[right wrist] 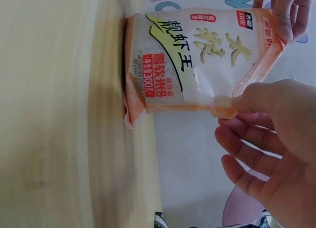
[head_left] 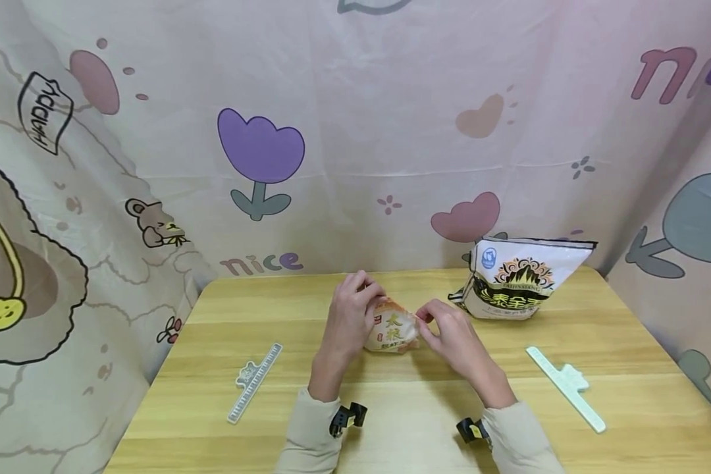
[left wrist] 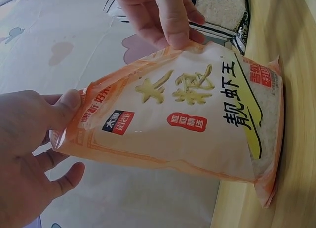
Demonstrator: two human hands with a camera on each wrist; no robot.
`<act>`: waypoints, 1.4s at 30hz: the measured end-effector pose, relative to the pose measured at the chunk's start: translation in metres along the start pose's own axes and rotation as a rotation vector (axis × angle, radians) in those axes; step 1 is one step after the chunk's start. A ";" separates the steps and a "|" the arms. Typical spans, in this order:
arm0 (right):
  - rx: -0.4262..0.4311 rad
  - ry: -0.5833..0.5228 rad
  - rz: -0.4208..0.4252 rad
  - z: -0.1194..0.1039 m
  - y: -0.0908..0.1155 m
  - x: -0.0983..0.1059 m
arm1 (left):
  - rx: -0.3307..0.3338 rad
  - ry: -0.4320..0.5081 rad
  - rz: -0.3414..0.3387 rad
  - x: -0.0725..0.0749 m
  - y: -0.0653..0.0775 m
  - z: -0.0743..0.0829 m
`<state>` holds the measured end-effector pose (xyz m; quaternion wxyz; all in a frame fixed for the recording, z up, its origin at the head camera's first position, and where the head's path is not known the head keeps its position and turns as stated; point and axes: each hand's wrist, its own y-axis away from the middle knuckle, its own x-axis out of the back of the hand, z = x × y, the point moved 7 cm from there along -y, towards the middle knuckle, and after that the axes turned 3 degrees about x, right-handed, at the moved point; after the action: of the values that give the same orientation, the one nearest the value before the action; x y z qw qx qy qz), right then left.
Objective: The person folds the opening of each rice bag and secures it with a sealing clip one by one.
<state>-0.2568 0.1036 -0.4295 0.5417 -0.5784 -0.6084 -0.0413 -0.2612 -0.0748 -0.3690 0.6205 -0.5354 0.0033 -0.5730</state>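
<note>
A small orange-and-white bag of rice stands on the wooden table, between both hands. Its top corner is pinched by my left hand, thumb against the fingers, as the left wrist view shows. On the other side, my right hand pinches the bag's side edge between thumb and forefinger, its other fingers loosely bent in the right wrist view. Gold and black characters run down the front of the rice bag, and grains show through a clear part near the bottom.
A larger white-and-black bag stands at the back right of the table. Left of my arms lies a clear ruler-like bag clip; a pale green clip lies on the right. A printed curtain hangs behind.
</note>
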 end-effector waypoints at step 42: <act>-0.006 0.195 -0.074 0.010 0.065 0.021 | 0.011 -0.060 -0.011 0.000 0.001 0.001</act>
<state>-0.2087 0.1453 -0.4565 0.5948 -0.5505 -0.5736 -0.1190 -0.2601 -0.0744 -0.3689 0.6202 -0.5487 -0.0213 -0.5602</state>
